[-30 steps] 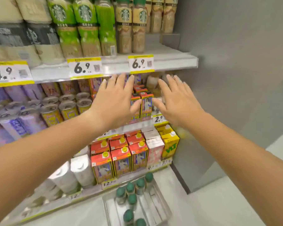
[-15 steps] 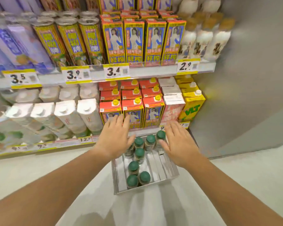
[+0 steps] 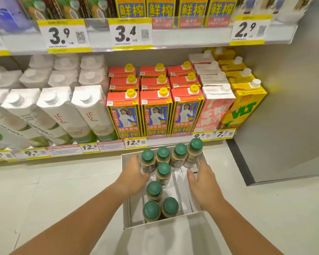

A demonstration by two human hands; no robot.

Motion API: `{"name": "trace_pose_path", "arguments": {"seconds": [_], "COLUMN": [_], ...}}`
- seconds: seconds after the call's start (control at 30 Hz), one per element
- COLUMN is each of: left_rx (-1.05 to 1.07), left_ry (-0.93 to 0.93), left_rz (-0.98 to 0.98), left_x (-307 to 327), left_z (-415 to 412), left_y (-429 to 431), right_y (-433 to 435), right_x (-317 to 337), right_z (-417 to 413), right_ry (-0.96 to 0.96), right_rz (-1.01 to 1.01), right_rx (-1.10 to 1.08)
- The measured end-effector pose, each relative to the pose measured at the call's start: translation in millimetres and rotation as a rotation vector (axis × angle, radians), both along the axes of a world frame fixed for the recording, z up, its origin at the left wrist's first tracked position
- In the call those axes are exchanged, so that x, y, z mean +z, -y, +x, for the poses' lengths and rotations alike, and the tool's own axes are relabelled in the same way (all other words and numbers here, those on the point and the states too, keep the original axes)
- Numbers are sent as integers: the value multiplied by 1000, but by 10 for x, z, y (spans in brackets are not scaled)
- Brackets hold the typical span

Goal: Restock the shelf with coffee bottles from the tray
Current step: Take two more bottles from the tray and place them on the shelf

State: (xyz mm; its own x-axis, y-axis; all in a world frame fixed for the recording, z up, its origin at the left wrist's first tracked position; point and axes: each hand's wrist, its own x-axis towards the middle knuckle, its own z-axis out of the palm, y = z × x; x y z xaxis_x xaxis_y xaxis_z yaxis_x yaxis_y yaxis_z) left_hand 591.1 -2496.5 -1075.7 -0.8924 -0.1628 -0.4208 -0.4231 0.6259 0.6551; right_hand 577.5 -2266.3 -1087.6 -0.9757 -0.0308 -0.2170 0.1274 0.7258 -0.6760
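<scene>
A clear tray (image 3: 191,203) sits on the pale floor in front of the bottom shelf. Several coffee bottles with green caps stand upright in it: a row along its far edge (image 3: 180,150) and more down the middle (image 3: 170,205). My left hand (image 3: 133,173) is inside the tray's left side, fingers against the far-left bottle (image 3: 147,157); whether it grips it I cannot tell. My right hand (image 3: 203,179) hovers over the tray's right side with fingers spread, holding nothing, just below the far-right bottle (image 3: 195,146).
The bottom shelf holds white coconut-water cartons (image 3: 63,111), red-topped cartons (image 3: 155,111), a pink carton (image 3: 212,111) and a yellow VLT carton (image 3: 245,107). A shelf above carries price tags (image 3: 131,32). A grey wall panel (image 3: 284,107) stands at the right.
My view tilted down from the upper shelves toward the floor tray. Both hands came down from shelf height into the tray, the left reaching the far-left bottle.
</scene>
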Motion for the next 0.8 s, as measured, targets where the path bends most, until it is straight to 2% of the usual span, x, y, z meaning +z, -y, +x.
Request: {"name": "trace_pose_path", "arguments": {"seconds": [0.1, 0.23, 0.33, 0.6, 0.8], "left_rx": [69, 159, 204, 340, 353], "left_ry": [-3, -95, -137, -226, -284], "left_rz": [74, 102, 132, 167, 213], "left_x": [-224, -421, -498, -582, -560], "left_z": [-92, -136, -147, -154, -114], "left_y": [-44, -86, -81, -157, -109], "right_y": [-30, -3, 11, -41, -46], "right_x": [-45, -57, -26, -33, -47], "right_z": [-95, -226, -396, -742, -638], "right_ry": [-35, -82, -110, -21, -141], "right_rz": [-102, -236, -202, -107, -118], "right_rx": [-87, -185, -185, -137, -97]}}
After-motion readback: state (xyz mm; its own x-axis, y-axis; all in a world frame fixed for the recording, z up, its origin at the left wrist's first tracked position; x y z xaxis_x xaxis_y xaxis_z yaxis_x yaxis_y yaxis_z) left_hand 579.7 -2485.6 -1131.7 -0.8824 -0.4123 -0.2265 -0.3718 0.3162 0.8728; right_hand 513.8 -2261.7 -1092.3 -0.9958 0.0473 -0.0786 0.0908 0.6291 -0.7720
